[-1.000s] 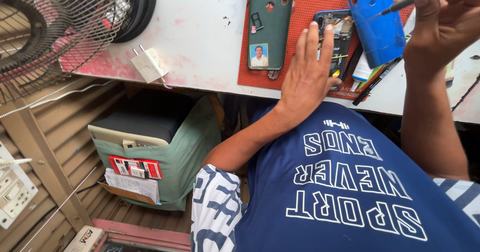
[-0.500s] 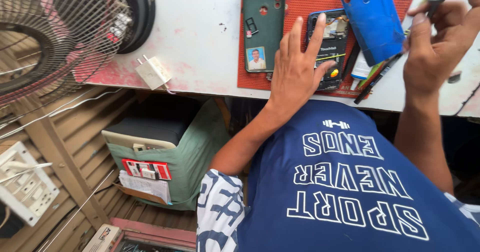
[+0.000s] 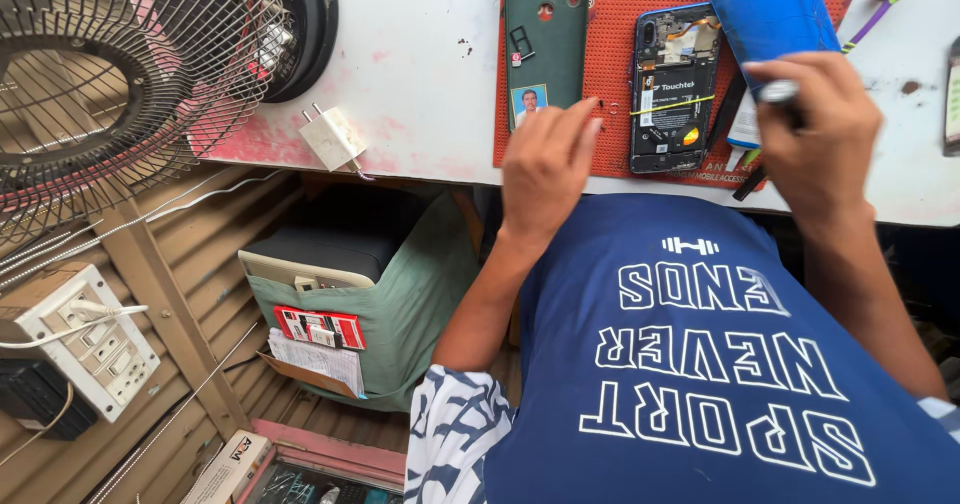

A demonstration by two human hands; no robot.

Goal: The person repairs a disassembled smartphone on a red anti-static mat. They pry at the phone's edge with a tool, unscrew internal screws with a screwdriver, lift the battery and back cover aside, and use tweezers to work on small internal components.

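On the white desk (image 3: 420,84), left to right: dark green phone case (image 3: 545,34); left hand (image 3: 545,169), fingers loosely curled, empty, on the red dimpled mat (image 3: 612,64); opened black phone (image 3: 672,89); right hand (image 3: 815,139) pinching a dark slim tool (image 3: 778,92). Judged step: disassembly; the tool tip must meet a fastener.

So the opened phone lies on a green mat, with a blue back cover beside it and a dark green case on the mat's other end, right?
Not quite: the mat is red-orange, not green, as the head view shows. The rest holds: the opened phone lies on it, the blue back cover is beside it and the dark green case is on the mat's other end.
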